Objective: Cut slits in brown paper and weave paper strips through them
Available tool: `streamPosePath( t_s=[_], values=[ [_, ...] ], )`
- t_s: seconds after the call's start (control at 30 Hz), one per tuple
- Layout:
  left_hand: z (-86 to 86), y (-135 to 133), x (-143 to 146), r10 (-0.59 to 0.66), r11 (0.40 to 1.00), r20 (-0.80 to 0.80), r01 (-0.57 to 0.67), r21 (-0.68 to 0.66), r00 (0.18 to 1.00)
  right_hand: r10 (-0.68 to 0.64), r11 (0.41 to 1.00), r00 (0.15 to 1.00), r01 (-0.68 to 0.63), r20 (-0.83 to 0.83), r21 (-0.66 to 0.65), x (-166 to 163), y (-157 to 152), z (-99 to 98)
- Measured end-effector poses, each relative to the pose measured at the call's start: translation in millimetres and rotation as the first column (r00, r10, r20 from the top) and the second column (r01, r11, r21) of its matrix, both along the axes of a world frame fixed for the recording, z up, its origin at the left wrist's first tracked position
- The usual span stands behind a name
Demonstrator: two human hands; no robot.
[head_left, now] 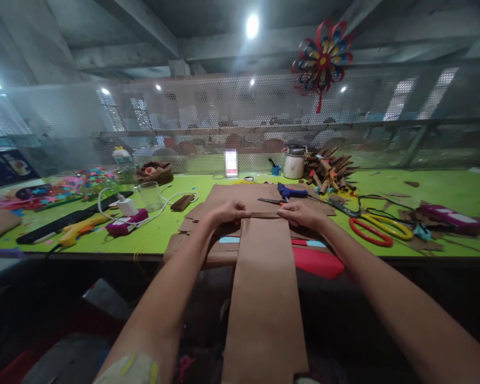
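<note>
A long strip of brown kraft paper hangs from the table edge toward me, its far end folded over into a narrow band. At that fold's left corner, my left hand is closed in a pinch on the paper. My right hand pinches the opposite corner. Beneath lie more brown sheets, with a red paper piece sticking out at the front. Just beyond my hands rest a blue glue gun and a dark pointed blade, whose handle is partly hidden.
Scissors with red and yellow handles lie to the right, near a purple box. On the left are a yellow glue gun, a purple power block with a white cable, and a clear cup. A white jar stands behind.
</note>
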State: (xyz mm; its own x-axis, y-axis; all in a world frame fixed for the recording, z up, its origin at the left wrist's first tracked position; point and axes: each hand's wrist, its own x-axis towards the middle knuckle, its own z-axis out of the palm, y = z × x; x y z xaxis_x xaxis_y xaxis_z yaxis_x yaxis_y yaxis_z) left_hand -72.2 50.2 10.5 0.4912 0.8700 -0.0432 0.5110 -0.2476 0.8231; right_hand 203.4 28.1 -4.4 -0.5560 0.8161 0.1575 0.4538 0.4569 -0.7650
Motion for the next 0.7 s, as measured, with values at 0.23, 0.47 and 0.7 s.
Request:
streamPosePath(
  t_s=[0.23,0.47,0.7],
  values=[
    [3.8,-6.8,2.6,0.065,0.995,0.048,-0.068,0.071,0.997,-0.100,0.995,0.994,0.100,-0.047,0.006,0.5,-4.7,-1.4],
    [3.2,-7.9,4.4,0.043,0.995,0.092,-0.051,0.082,0.995,-0.175,0.985,0.985,0.175,-0.008,0.011,-1.0,1.5,19.4],
    [2.0,-6.2,3.2,0.051,0.991,0.145,-0.068,0.117,0.988,0.027,1.000,0.987,-0.025,0.155,-0.017,-24.3,8.1,28.8]
  ],
)
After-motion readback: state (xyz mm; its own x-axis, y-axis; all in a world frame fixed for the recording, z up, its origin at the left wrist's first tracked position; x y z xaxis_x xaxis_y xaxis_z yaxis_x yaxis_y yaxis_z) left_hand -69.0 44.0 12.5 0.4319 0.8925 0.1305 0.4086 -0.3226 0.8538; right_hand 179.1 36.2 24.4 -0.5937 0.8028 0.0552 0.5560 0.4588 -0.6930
